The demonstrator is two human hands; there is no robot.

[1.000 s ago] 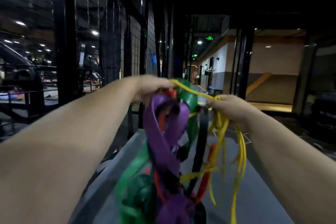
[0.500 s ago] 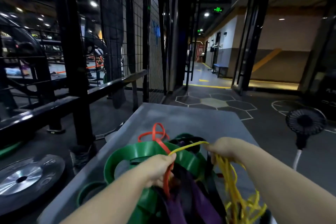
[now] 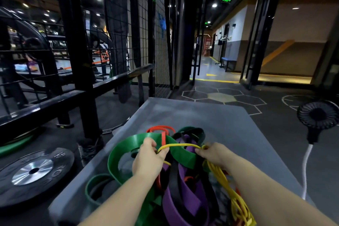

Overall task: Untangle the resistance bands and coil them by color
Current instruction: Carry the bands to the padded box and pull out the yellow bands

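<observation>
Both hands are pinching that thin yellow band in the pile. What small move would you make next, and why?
Probably lift the yellow band up and rightward, out of the pile. The left hand and right hand each pinch it, a short stretch arches free over the green band, and most of the yellow lies on the right side.

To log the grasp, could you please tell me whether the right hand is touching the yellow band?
Touching. The head view shows the right hand pinching the yellow band, whose strand spans across to the left hand.
</observation>
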